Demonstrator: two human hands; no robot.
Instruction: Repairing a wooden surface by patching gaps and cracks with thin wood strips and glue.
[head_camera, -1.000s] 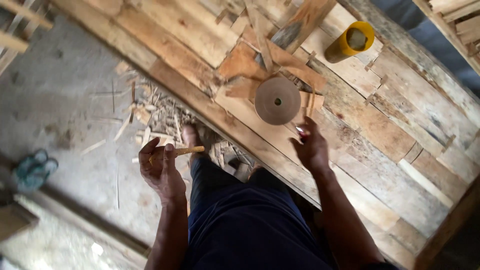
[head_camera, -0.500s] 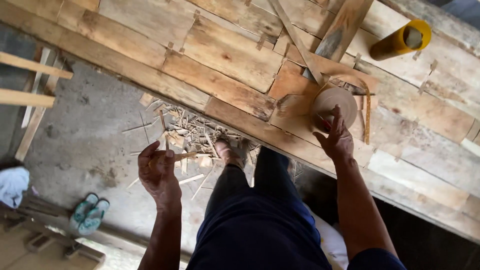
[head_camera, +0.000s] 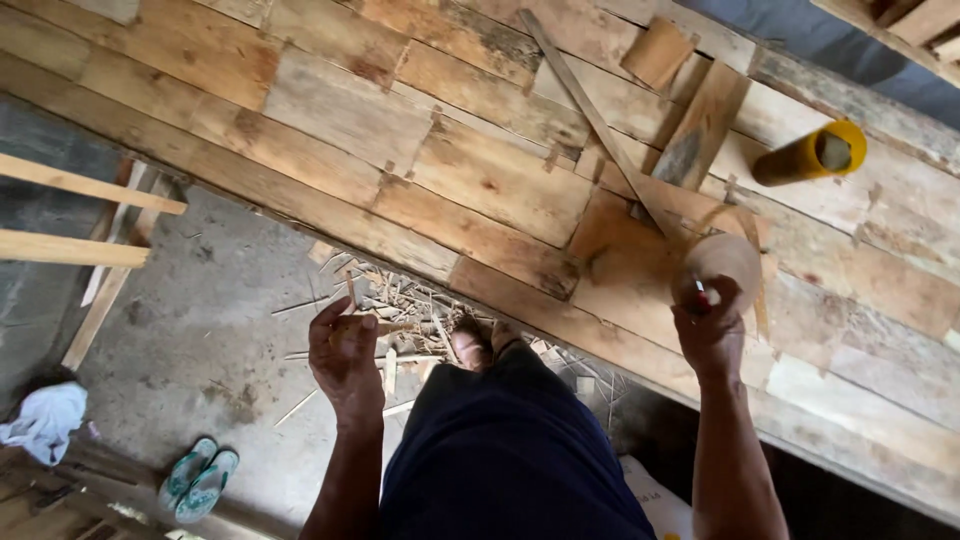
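My right hand (head_camera: 708, 328) grips a round wooden disc (head_camera: 722, 262) and lifts it just above the plank platform (head_camera: 480, 180), with thin curved strips hanging around the disc. My left hand (head_camera: 345, 355) is raised over the concrete floor, fingers curled around a short thin wooden stick (head_camera: 375, 323). My legs in dark trousers (head_camera: 510, 460) fill the lower middle, and one foot (head_camera: 472, 345) rests among wood offcuts.
A yellow tube (head_camera: 808, 155) lies at the platform's right. Loose boards and a long thin slat (head_camera: 590, 115) lie near the disc. Wood scraps (head_camera: 400, 310) litter the floor by the platform edge. Green sandals (head_camera: 200, 480), white cloth (head_camera: 45, 420), wooden rails (head_camera: 80, 215) at left.
My right hand has taken the disc up off the boards and holds it higher. The view has swung, showing more of the platform. My left hand stays raised with the stick.
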